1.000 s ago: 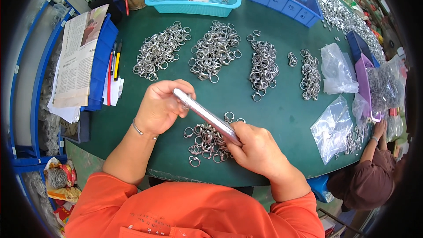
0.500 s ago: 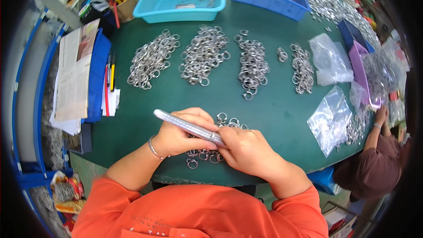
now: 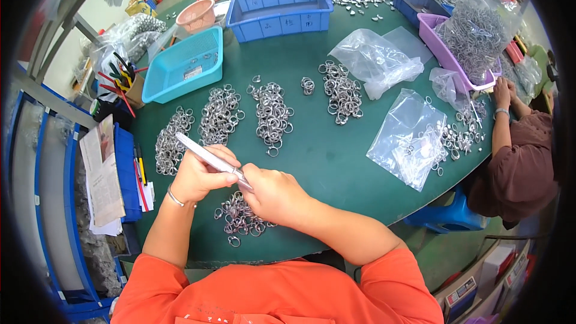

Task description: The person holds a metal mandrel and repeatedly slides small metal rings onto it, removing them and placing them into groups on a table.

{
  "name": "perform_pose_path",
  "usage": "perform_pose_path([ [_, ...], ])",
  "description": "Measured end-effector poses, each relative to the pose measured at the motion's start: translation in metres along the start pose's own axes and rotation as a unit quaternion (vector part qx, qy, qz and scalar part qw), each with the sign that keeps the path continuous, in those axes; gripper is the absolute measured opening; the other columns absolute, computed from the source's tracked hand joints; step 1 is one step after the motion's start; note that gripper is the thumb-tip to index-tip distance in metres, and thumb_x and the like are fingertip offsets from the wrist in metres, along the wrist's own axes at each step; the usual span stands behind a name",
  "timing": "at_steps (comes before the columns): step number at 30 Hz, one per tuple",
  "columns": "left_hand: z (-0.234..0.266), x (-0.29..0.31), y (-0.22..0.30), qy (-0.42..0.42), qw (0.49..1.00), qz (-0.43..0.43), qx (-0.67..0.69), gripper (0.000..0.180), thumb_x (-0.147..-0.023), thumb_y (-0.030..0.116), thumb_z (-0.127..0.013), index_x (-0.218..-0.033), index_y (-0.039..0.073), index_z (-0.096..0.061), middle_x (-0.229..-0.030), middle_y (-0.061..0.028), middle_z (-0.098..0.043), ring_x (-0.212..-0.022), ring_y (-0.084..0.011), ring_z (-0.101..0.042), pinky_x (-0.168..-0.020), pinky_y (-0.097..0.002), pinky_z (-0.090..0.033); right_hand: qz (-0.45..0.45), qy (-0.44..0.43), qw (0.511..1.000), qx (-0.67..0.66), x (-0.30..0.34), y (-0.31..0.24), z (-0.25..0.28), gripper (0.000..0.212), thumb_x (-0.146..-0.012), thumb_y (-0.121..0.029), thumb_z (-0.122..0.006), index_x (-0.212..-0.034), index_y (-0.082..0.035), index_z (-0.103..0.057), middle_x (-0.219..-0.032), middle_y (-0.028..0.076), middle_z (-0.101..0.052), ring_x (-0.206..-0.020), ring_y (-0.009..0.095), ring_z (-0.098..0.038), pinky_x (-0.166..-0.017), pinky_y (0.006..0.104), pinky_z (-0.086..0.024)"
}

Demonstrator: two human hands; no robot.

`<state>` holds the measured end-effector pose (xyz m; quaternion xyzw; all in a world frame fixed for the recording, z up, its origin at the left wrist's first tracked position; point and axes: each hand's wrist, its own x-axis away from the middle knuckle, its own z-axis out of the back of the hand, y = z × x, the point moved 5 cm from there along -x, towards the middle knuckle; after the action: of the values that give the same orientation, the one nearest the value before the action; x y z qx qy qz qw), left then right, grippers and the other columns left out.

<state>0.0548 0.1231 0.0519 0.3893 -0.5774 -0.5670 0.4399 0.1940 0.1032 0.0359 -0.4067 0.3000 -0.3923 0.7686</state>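
A slim silver ring mandrel (image 3: 207, 155) with fine markings slants across in front of me, its far end pointing up to the left. My left hand (image 3: 201, 177) is closed around its middle, with the thumb along the near side. At the lower end, my right hand (image 3: 273, 195) pinches the mandrel; whether a ring sits under those fingers is hidden. Below both hands lies a loose pile of silver rings (image 3: 240, 219). Further off, more silver rings lie in heaps: one far left (image 3: 173, 141), others (image 3: 221, 114) (image 3: 271, 114) (image 3: 343, 93) to its right, and a small cluster (image 3: 307, 86).
A turquoise basket (image 3: 180, 78) and a blue bin (image 3: 279, 29) stand at the back. To the right are clear plastic bags (image 3: 378, 63) and a purple basket (image 3: 435, 39). Another person's hands (image 3: 503, 93) are at the right edge. Newspaper (image 3: 105, 174) lies on the left.
My view has swung to the right, so the table's things appear further left. Both hands keep their hold on the ring mandrel.
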Motion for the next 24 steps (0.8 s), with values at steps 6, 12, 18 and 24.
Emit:
perform_pose_path([
  [6,0.017,-0.015,0.036,0.018,0.992,-0.064,0.103,0.025,-0.070,0.013,-0.071,-0.082,-0.006,-0.060,-0.077,-0.0092,-0.056,-0.057,-0.0117,-0.054,-0.050,-0.0208,-0.046,-0.132,-0.295,0.757,-0.568,0.005,-0.008,0.005,0.015,-0.082,-0.013,-0.058,-0.088,-0.001,-0.053,-0.051,0.003,-0.049,-0.033,0.009,-0.044,-0.030,0.0223,-0.034],
  [12,0.003,-0.064,0.052,0.233,0.961,-0.091,-0.118,0.022,-0.083,0.010,-0.059,-0.101,-0.002,-0.059,-0.086,-0.0085,-0.063,-0.068,-0.0115,-0.059,-0.062,-0.0231,-0.049,-0.119,-0.278,0.803,-0.513,0.026,-0.031,0.023,0.016,-0.082,-0.015,-0.059,-0.091,-0.003,-0.053,-0.055,0.003,-0.050,-0.035,0.008,-0.046,-0.033,0.0207,-0.037],
  [18,-0.118,-0.124,-0.003,0.034,0.888,-0.258,-0.379,0.021,-0.069,0.008,-0.071,-0.087,0.002,-0.062,-0.079,-0.0085,-0.058,-0.066,-0.0197,-0.059,-0.062,-0.0277,-0.049,-0.208,-0.127,0.860,-0.448,0.078,-0.004,0.062,0.018,-0.083,-0.015,-0.062,-0.092,-0.003,-0.053,-0.058,0.002,-0.052,-0.038,0.005,-0.046,-0.034,0.0190,-0.037],
  [24,-0.140,-0.160,-0.027,0.012,0.894,-0.285,-0.344,0.022,-0.068,0.006,-0.069,-0.087,0.000,-0.060,-0.082,-0.0116,-0.056,-0.071,-0.0252,-0.059,-0.063,-0.0335,-0.048,-0.251,0.151,0.830,-0.474,0.134,0.050,0.097,0.008,-0.083,-0.003,-0.057,-0.090,0.001,-0.053,-0.054,0.002,-0.051,-0.037,0.008,-0.046,-0.035,0.0188,-0.035],
])
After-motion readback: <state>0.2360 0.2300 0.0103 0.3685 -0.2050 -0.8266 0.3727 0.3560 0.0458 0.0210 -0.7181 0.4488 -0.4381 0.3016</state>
